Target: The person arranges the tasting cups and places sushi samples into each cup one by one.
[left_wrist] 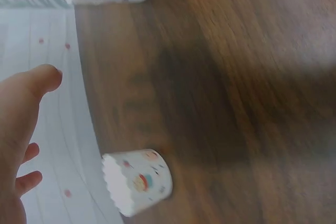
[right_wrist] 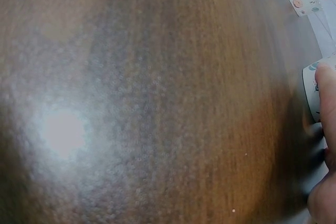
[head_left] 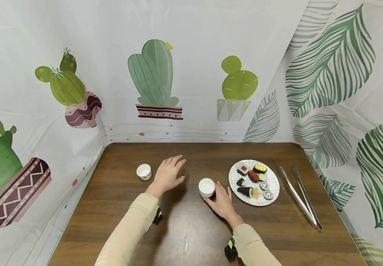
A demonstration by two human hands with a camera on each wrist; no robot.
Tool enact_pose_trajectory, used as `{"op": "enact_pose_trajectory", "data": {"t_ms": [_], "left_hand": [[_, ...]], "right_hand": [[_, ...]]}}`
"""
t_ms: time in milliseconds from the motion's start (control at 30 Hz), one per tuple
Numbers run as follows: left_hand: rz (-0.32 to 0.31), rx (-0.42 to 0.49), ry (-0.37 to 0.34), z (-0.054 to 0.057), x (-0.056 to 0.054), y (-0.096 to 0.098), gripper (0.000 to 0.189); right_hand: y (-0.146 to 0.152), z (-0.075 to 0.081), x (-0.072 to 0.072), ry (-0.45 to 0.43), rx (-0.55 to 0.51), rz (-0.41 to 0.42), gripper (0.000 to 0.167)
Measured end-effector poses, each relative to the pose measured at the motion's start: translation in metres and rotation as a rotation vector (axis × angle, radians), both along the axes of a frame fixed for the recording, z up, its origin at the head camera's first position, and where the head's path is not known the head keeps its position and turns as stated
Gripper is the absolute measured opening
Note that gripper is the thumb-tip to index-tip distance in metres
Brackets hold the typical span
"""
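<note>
A white cup (head_left: 206, 188) with a scalloped rim and small coloured prints is held upright by the right hand (head_left: 223, 203). A second cup (head_left: 144, 172), similarly printed, is seen upright left of the left hand (head_left: 166, 175), apart from it.

Brown table (head_left: 206, 159): white cup (head_left: 144, 172), plate (head_left: 273, 181), tongs (head_left: 297, 197); second cup (head_left: 206, 187) perhaps too.

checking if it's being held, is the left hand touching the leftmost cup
Apart: in the left wrist view, a strip of pale curtain shows plainly between the left hand and the leftmost cup.
</note>
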State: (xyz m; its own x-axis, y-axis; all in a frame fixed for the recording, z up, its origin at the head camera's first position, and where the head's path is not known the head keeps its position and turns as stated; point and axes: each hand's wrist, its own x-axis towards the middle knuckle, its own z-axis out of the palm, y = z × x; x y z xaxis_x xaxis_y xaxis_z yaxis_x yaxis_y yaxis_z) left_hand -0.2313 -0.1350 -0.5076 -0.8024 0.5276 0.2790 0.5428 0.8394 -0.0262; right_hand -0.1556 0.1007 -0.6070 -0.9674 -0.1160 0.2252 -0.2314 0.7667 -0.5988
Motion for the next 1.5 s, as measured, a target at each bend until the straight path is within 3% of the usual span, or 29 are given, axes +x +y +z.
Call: {"op": "enact_pose_trajectory", "data": {"t_ms": [400,567,833,1033,1200,1500], "left_hand": [[-0.185,-0.071,0.039,0.013,0.015,0.037,0.07],[-0.247,-0.105,0.047,0.015,0.024,0.051,0.07],[-0.339,-0.085,0.064,0.011,0.036,0.067,0.059],[-0.363,-0.068,0.076,0.003,0.041,0.073,0.051],[-0.375,-0.073,0.13,-0.003,0.045,0.075,0.041],[-0.379,-0.135,0.155,-0.007,0.048,0.077,0.023]], "right_hand": [[0.0,0.002,0.0,-0.059,-0.003,0.003,0.069],[0.0,0.0,-0.001,-0.06,0.009,0.004,0.067],[0.001,-0.002,0.0,-0.044,0.009,0.007,0.066],[0.001,-0.002,0.0,-0.04,-0.002,0.008,0.064],[0.001,-0.002,0.0,-0.039,-0.011,0.012,0.064],[0.001,-0.001,0.001,-0.041,-0.004,0.009,0.066]]}}
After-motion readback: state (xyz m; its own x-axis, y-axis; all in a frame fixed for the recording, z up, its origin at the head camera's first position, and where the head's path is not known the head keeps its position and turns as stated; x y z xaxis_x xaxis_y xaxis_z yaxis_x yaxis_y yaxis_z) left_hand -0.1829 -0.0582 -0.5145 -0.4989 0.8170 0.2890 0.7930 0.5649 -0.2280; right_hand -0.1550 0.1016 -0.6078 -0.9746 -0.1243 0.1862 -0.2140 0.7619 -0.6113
